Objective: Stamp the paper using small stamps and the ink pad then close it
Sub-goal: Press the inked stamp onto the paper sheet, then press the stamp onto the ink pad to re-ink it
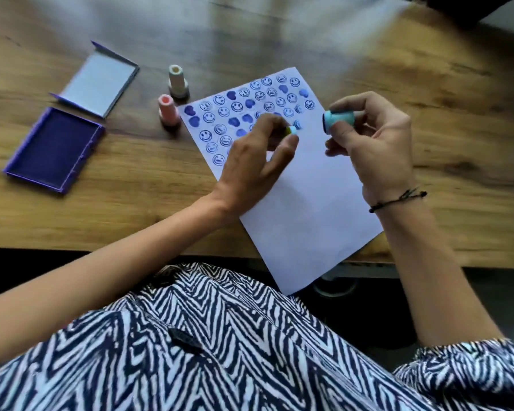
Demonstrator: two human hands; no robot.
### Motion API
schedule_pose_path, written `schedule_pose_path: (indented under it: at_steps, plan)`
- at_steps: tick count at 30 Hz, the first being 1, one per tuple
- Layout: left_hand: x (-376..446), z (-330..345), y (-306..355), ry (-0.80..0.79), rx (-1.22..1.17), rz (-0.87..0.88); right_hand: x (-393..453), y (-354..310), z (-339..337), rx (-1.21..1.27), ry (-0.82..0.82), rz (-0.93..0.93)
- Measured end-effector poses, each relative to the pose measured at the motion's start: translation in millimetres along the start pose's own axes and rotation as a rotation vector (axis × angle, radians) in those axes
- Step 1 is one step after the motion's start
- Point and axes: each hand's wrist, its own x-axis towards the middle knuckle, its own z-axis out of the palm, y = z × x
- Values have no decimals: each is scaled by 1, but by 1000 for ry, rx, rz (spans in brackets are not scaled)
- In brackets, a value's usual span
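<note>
Where paper (303, 185) overhangs, wooden table (149, 203) ends.

No legible text, labels, brands or numbers found. Only marks noted: blue stamped smiley faces and solid heart-like blots, set in rows on the upper part of the paper (309, 185).

Paper (303, 185) lies central on table (428, 84), overhanging its near edge at 6 o'clock; two stamps (169, 112) stand just beside its 10 o'clock corner; open ink pad (54, 148) lies at 9 o'clock.
</note>
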Motion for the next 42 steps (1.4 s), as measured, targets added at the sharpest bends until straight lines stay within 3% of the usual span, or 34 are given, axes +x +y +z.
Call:
schedule_pose_path:
  at_steps: [3, 6, 11, 15, 18, 22, 26, 35, 42]
  plan:
    - [-15, -27, -2, 71, -91, -77, -5, -14, 22, 205, -95, 48]
    - [-38, -70, -8, 259, -193, -219, -10, -38, 62, 293, -229, -22]
    - [-75, -119, -24, 677, -465, -376, -20, -83, 159, 54, -448, -386]
    - [-94, -140, -29, 901, -539, -452, -33, -94, 220, -179, -698, -752]
    - [-100, -150, -31, 1000, -600, -492, -33, -90, 237, -365, -865, -899]
    - [-103, -157, -30, 1046, -641, -499, -28, -91, 240, -426, -899, -948]
    - [-103, -162, -30, 1065, -659, -507, -19, -100, 238, -489, -809, -905]
    - [-93, -168, -37, 1050, -642, -510, -38, -110, 258, -914, -750, -984]
    - [-90, -173, -46, 1051, -619, -513, -44, -101, 260, -942, -744, -965]
